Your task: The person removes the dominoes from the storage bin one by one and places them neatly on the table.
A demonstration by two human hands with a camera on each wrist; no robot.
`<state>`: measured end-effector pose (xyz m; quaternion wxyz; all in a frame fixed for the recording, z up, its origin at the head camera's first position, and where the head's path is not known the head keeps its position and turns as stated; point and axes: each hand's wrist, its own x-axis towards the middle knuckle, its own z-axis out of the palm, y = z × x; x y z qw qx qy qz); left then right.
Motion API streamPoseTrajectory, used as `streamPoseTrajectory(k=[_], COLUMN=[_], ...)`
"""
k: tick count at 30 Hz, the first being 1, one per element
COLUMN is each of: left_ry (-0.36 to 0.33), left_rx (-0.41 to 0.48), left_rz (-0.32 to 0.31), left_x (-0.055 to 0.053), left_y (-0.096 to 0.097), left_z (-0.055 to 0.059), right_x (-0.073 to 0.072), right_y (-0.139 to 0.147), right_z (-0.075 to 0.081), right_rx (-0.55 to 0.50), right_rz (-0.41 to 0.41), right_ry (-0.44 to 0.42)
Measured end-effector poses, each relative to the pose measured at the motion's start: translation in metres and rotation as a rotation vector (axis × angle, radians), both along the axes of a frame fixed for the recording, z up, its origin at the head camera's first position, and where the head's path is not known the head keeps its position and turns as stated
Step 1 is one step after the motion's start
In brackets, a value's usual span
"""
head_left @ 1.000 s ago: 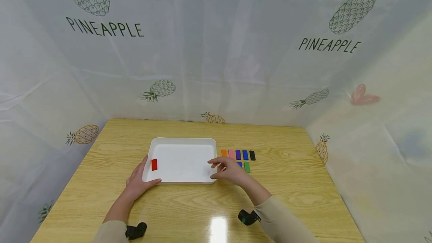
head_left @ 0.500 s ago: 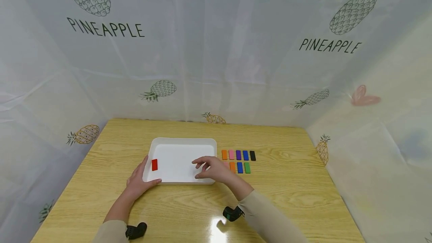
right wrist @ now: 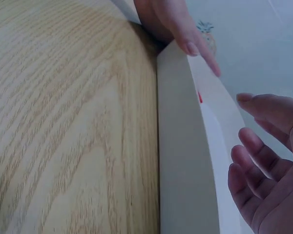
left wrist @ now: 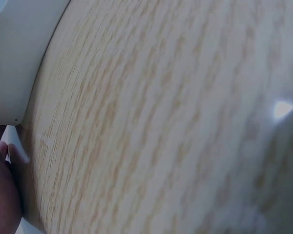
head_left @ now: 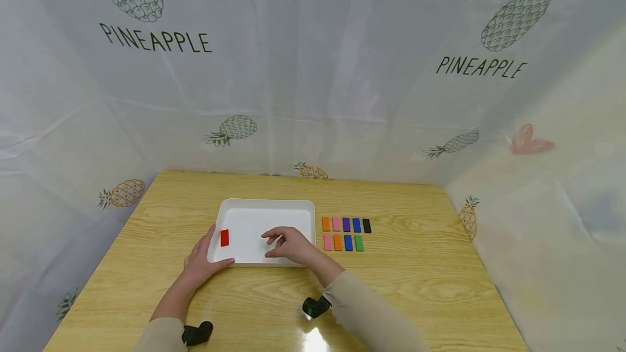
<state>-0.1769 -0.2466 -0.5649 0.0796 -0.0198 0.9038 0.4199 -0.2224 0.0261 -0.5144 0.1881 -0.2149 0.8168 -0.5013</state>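
Note:
A shallow white tray [head_left: 264, 232] lies on the wooden table. One small red block [head_left: 225, 238] sits inside it near the left wall. My left hand [head_left: 199, 266] holds the tray's front left corner, the thumb along the front rim and the fingers at the left side. Over the middle of the tray hovers my right hand [head_left: 290, 245], thumb and fingertips apart. In the right wrist view this right hand [right wrist: 271, 170] shows loosely bent fingers and nothing between them. A red sliver of the block [right wrist: 200, 97] shows there beyond the tray's front wall.
Right of the tray lie several small coloured blocks in two rows. The back row runs from an orange block [head_left: 325, 224] to a black block [head_left: 367, 225]; the front row ends with a green block [head_left: 359, 243]. Printed curtains [head_left: 313, 96] stand behind the table.
My right hand has moved left, from the tray's right edge to above its middle, uncovering the front row of blocks. My left hand stays at the tray's corner; the red block has not moved.

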Motion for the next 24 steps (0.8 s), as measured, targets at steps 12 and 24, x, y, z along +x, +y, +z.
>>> streamPoseTrajectory(k=[12,24], left_ry=[0.008,-0.003], left_rx=[-0.01,-0.001], left_rz=[0.001,-0.01], left_x=[0.0,-0.001], left_y=[-0.001,-0.001], left_z=[-0.001,0.0], right_x=[-0.01,-0.022], right_y=[-0.038,-0.063], right_z=[-0.008,-0.019], right_rx=[0.057,0.083], right_rz=[-0.048,-0.089], right_ry=[0.008,0.03])
